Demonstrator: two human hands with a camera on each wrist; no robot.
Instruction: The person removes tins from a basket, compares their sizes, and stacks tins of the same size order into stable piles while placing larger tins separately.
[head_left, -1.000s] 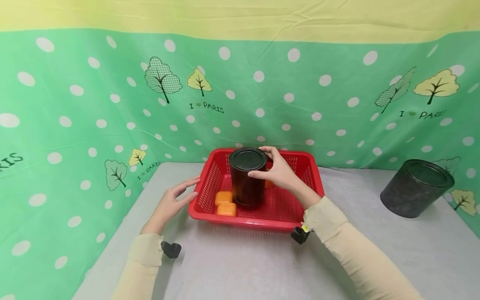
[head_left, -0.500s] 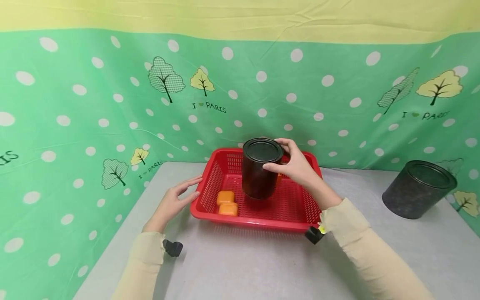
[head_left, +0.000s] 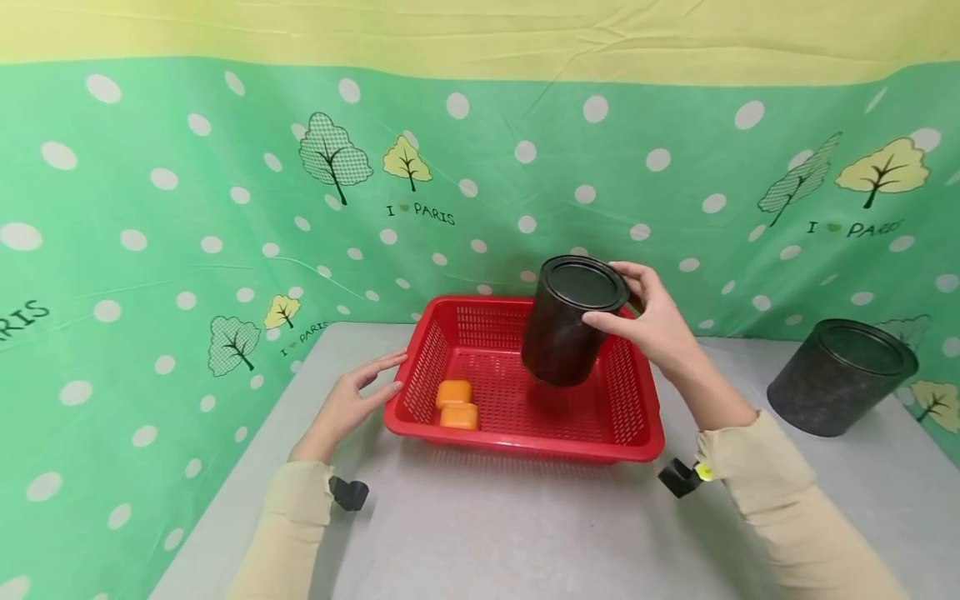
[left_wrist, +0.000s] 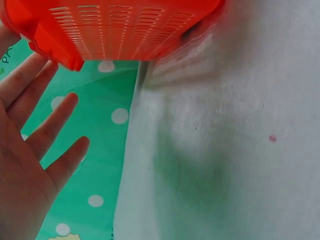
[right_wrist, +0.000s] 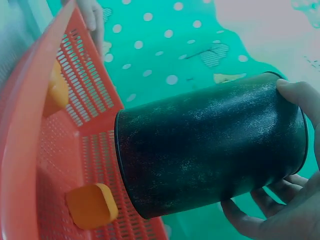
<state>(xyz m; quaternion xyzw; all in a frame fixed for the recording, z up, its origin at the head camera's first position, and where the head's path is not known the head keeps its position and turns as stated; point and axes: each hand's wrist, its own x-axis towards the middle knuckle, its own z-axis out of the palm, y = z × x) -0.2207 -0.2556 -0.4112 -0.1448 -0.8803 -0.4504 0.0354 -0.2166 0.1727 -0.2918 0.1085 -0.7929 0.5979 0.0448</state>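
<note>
In the head view my right hand [head_left: 656,325] grips a black cylindrical can [head_left: 564,342] near its lidded top, thumb in front and fingers round the far side. The can hangs slightly tilted over the right half of a red plastic basket [head_left: 525,450]. In the right wrist view its lower end is apart from the basket wall. At the basket's left rim my left hand [head_left: 347,408] lies with extended fingers; in the left wrist view its fingertips touch the rim. Two orange rounded blocks [head_left: 459,416] sit in the basket's left front corner.
A second black can [head_left: 840,377] stands on the grey table [head_left: 480,525] at the right. Another orange block [right_wrist: 92,206] lies in the basket in the right wrist view, hidden behind the can in the head view. A green dotted cloth [head_left: 450,225] hangs behind.
My right hand has lifted the can from the basket's floor and carried it up and to the right. My left hand has stayed at the left rim.
</note>
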